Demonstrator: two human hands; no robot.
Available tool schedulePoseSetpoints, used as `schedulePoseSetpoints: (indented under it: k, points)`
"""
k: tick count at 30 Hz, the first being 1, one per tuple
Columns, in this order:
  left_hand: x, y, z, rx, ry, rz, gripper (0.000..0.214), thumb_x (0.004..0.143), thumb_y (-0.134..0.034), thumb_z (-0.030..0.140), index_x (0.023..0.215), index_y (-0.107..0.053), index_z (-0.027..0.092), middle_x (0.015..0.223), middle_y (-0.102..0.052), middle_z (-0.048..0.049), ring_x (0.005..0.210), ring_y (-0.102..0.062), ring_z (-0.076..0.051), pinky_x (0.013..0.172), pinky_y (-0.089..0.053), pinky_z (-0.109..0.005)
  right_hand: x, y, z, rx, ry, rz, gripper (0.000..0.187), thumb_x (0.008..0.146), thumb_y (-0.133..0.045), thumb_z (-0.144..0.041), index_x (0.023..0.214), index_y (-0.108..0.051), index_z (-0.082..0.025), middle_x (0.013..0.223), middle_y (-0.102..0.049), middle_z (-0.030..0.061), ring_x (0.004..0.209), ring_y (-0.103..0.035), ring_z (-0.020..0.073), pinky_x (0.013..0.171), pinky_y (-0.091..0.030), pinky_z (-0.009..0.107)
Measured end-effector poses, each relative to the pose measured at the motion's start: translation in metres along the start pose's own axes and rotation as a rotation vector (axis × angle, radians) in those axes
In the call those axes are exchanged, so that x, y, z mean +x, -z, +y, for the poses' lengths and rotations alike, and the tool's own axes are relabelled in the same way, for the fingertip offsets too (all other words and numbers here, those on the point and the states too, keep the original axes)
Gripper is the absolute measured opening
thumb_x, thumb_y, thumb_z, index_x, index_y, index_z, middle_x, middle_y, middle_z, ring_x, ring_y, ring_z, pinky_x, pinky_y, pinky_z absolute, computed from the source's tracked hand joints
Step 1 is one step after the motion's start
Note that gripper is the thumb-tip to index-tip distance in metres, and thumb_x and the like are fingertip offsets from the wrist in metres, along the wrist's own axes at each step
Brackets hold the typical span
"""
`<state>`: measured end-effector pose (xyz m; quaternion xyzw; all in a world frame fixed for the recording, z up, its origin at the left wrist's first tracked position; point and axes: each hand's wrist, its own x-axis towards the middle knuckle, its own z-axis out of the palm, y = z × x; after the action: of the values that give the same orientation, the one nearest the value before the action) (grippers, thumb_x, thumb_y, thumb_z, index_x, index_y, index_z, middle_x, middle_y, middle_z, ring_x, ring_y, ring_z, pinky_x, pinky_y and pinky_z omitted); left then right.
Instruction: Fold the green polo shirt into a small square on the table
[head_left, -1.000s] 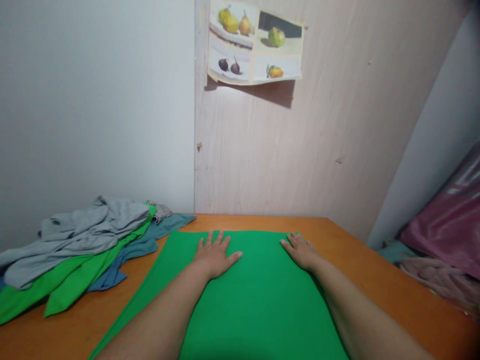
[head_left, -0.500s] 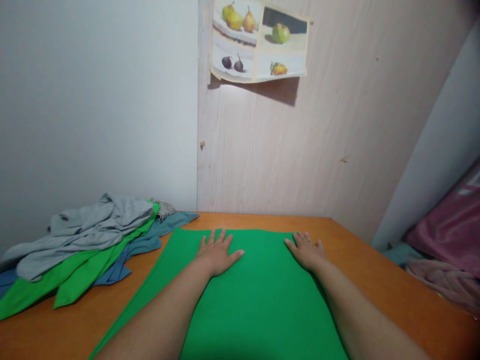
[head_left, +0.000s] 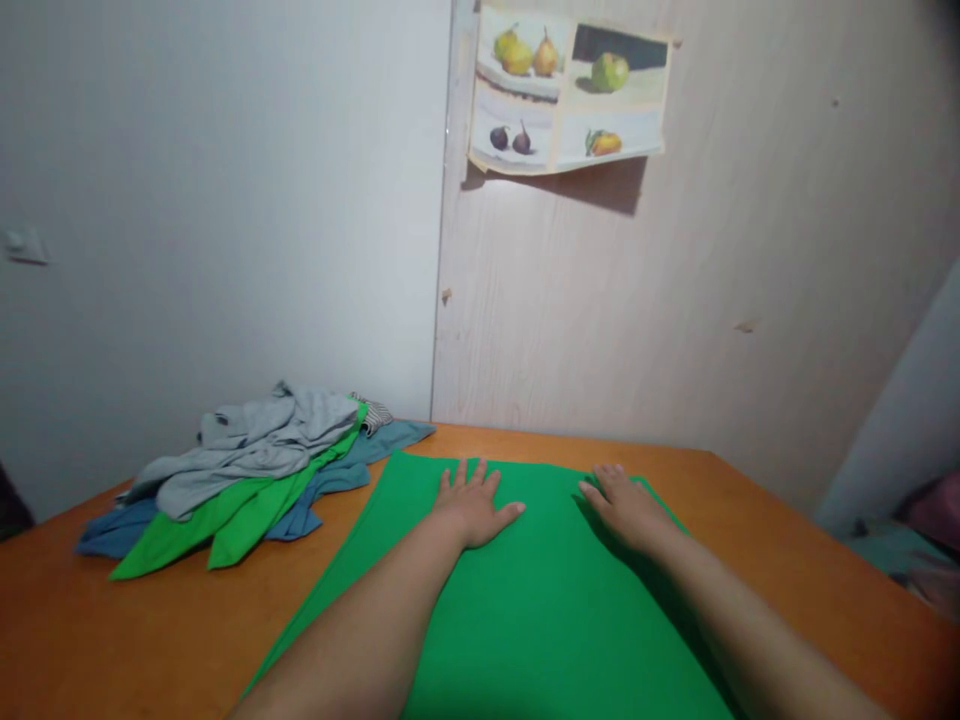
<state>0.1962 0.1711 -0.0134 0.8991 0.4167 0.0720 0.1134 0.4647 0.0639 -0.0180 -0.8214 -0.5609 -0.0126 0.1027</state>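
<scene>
A bright green cloth (head_left: pixel 517 610) lies spread flat on the orange wooden table (head_left: pixel 150 630). My left hand (head_left: pixel 472 503) rests palm down on its far edge, fingers stretched out and slightly spread. My right hand (head_left: pixel 626 502) lies flat on the cloth's far right corner, fingers extended too. Neither hand holds anything. Both forearms reach across the cloth from the near edge.
A loose pile of clothes (head_left: pixel 255 470), grey on top of green and blue pieces, sits on the table's far left. The wall stands close behind, with a fruit picture (head_left: pixel 570 95) taped to a wooden panel. Pink and teal fabric (head_left: pixel 926 530) shows past the table's right side.
The view has swung to the left, so everything sits further right in the picture. Both hands stay flat on the green cloth's far edge, the right one slightly closer to the left.
</scene>
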Motion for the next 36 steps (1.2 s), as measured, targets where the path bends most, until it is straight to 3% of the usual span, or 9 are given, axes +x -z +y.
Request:
schedulePoseSetpoints:
  k: [3,6,12,20,24,32,36]
  points:
    - [-0.002,0.002,0.002,-0.001,0.001,-0.016,0.101,0.078,-0.019,0.09,0.155,-0.031,0.026,0.164,-0.012,-0.0076,0.15,-0.001,-0.042,0.116,-0.005,-0.066,0.005,-0.001,-0.036,0.061,0.186,-0.005,0.079,0.096,-0.026,-0.064,0.153,-0.035,-0.011,0.16,-0.029,0.0138,0.15,-0.018,0.0264,0.121,-0.017,0.042]
    - [-0.004,0.002,0.004,-0.003,0.003,-0.025,0.1,0.079,-0.018,0.089,0.155,-0.031,0.026,0.165,-0.011,-0.0071,0.15,0.0,-0.041,0.116,-0.005,-0.066,0.008,-0.011,-0.063,0.074,0.276,0.005,0.078,0.097,-0.026,-0.061,0.154,-0.031,-0.009,0.162,-0.024,0.0137,0.151,-0.015,0.0261,0.122,-0.015,0.042]
    - [-0.002,0.0,0.002,0.002,0.005,-0.023,0.097,0.081,-0.022,0.086,0.156,-0.029,0.026,0.165,-0.011,-0.0063,0.15,0.001,-0.04,0.117,-0.004,-0.064,0.009,-0.037,-0.075,0.031,0.207,-0.118,0.074,0.098,-0.021,-0.06,0.156,-0.028,-0.014,0.163,-0.019,0.0095,0.151,-0.011,0.0257,0.121,-0.012,0.05]
    - [0.001,0.002,0.0,0.024,0.008,-0.006,0.098,0.081,-0.016,0.087,0.155,-0.032,0.025,0.165,-0.011,-0.0077,0.15,-0.002,-0.041,0.116,-0.008,-0.066,-0.013,-0.016,-0.08,0.022,0.109,-0.135,0.083,0.096,-0.017,-0.067,0.157,-0.023,-0.011,0.164,-0.016,0.0128,0.151,-0.01,0.0271,0.121,-0.01,0.048]
    - [0.006,0.001,-0.001,0.067,0.006,-0.007,0.1,0.079,-0.016,0.089,0.156,-0.029,0.026,0.165,-0.01,-0.0063,0.15,-0.003,-0.041,0.116,-0.009,-0.065,-0.039,-0.004,-0.061,0.023,0.07,-0.141,0.089,0.094,-0.013,-0.073,0.157,-0.022,-0.011,0.163,-0.016,0.0129,0.151,-0.01,0.0271,0.121,-0.008,0.048]
    - [0.008,-0.002,-0.004,0.088,-0.004,0.015,0.098,0.08,-0.016,0.088,0.156,-0.03,0.027,0.165,-0.012,-0.0061,0.15,-0.006,-0.041,0.115,-0.013,-0.066,-0.084,0.01,0.029,-0.035,-0.125,-0.146,0.088,0.093,-0.013,-0.073,0.157,-0.021,-0.013,0.164,-0.015,0.0107,0.151,-0.01,0.027,0.121,-0.009,0.051]
    - [0.009,-0.001,-0.004,0.086,-0.015,0.011,0.098,0.08,-0.017,0.088,0.155,-0.031,0.027,0.165,-0.012,-0.0061,0.15,-0.007,-0.042,0.115,-0.014,-0.066,-0.094,0.009,0.05,-0.037,-0.195,-0.136,0.092,0.091,-0.012,-0.076,0.157,-0.021,-0.012,0.164,-0.016,0.011,0.152,-0.008,0.0275,0.121,-0.011,0.053]
